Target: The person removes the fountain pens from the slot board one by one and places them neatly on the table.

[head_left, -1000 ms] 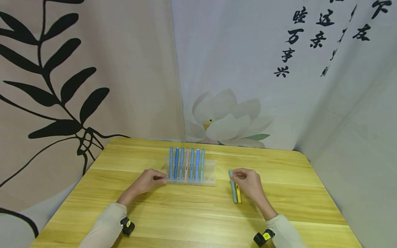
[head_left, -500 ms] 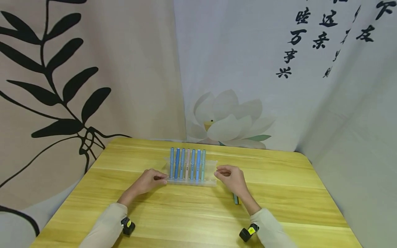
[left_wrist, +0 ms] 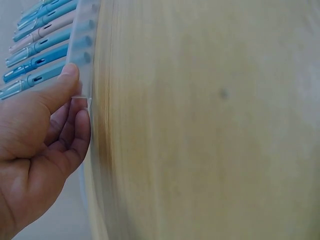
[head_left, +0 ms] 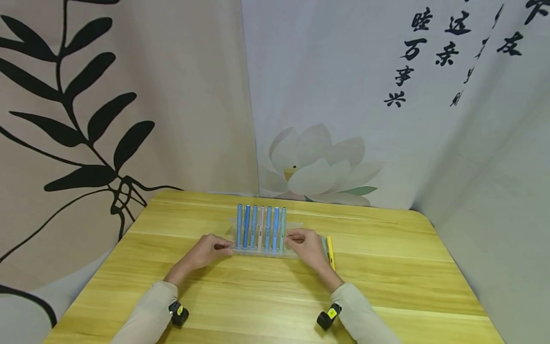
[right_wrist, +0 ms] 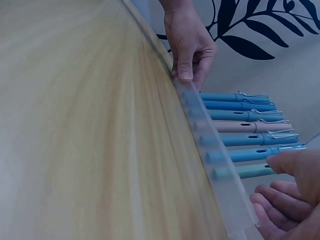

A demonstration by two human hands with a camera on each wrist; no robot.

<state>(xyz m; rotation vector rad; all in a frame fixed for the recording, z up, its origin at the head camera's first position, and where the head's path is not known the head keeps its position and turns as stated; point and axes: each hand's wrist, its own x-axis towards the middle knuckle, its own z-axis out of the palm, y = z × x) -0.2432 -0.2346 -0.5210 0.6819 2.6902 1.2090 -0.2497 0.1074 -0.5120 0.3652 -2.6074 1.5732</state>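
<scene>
My left hand (head_left: 210,251) grips the left end of a clear plastic pen stand (left_wrist: 82,45), thumb on top and fingers curled below. Several pens stand upright in it: blue ones such as this blue pen (head_left: 239,224), a pale pink pen (head_left: 260,227), and a mint green pen (right_wrist: 247,171) at the right end of the row. My right hand (head_left: 307,246) is beside the mint green pen, its thumb and index fingertips just right of it in the head view. In the right wrist view the thumb covers that pen's upper end, and the other fingers are loosely curled.
A yellow pen (head_left: 330,252) lies on the wooden table (head_left: 258,296) right of the stand. Next to it lies a grey-green pen (head_left: 324,244), partly hidden by my right hand. A printed curtain (head_left: 206,119) hangs behind the table's far edge.
My right hand has moved left from the two loose pens to the mint green pen in the stand, uncovering the yellow pen. The left hand stays at the stand's left end.
</scene>
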